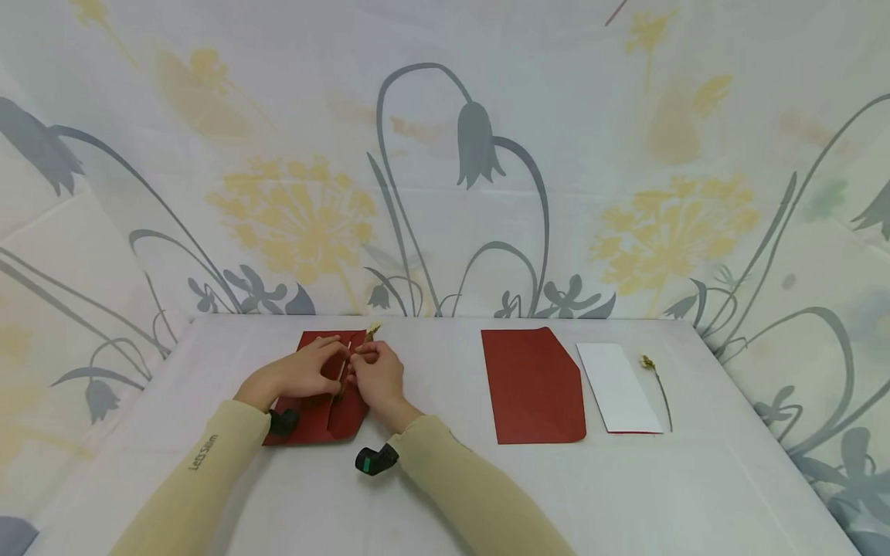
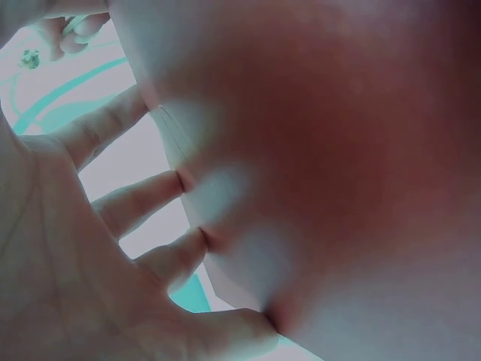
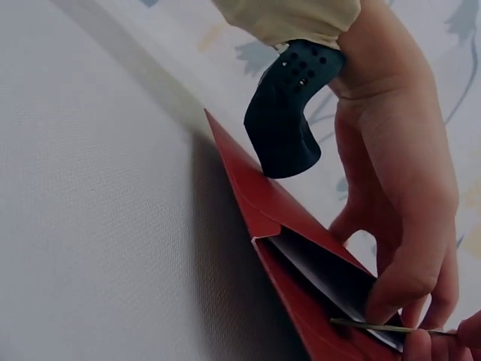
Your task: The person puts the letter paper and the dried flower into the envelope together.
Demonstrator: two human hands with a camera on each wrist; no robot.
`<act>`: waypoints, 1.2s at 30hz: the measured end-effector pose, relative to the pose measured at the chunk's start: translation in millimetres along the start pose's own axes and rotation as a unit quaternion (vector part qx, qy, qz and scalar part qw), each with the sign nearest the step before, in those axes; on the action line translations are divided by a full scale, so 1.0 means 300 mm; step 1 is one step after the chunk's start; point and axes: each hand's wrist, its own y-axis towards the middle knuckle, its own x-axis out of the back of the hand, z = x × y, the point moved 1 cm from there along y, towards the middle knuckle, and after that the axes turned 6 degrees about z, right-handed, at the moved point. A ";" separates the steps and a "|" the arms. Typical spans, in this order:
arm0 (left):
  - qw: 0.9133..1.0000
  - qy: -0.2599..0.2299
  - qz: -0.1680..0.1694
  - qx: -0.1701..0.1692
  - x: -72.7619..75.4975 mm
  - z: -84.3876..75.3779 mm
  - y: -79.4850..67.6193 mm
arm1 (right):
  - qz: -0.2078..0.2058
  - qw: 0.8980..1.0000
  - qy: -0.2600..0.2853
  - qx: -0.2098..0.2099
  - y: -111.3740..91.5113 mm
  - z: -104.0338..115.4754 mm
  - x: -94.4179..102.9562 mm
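Note:
A red envelope lies at the table's left, its pocket gaping in the right wrist view. My left hand rests over it with spread fingers, and in the left wrist view the fingertips press along the red paper. A white edge shows between the hands. My right hand pinches the thin stem of a dried flower at the envelope's right side. The stem lies across the pocket's opening, near the left fingertips, with the flower head sticking out beyond the right fingers.
Right of centre lies another red envelope. Next to it are a white card with a red lower edge and a second dried flower on a long stem. A patterned cloth hangs behind the white table.

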 end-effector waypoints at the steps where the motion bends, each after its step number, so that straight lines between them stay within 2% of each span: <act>1: 1.000 -0.003 0.000 -0.001 0.000 -0.001 0.000 | -0.003 1.000 -0.006 -0.001 0.001 -0.001 -0.002; 4: 1.000 -0.006 0.001 -0.006 0.001 -0.002 0.000 | -0.006 1.000 -0.009 -0.013 0.004 -0.007 -0.006; 11: 1.000 -0.003 -0.013 -0.019 0.001 0.012 -0.007 | 0.004 0.999 0.024 -0.040 0.009 -0.021 -0.022; 18: 0.999 -0.012 -0.023 -0.019 0.001 0.026 -0.019 | -0.008 0.996 0.081 -0.039 0.012 -0.027 -0.030; 24: 0.998 -0.021 -0.034 -0.045 0.013 0.025 -0.023 | -0.007 0.995 0.095 -0.018 0.012 -0.022 -0.018; 29: 0.997 -0.026 -0.039 -0.064 0.017 0.020 -0.027 | -0.007 0.992 0.121 -0.025 0.008 -0.019 -0.007; 36: 0.997 -0.025 -0.037 -0.065 0.007 0.020 -0.022 | -0.017 0.997 0.079 -0.011 0.013 -0.042 -0.013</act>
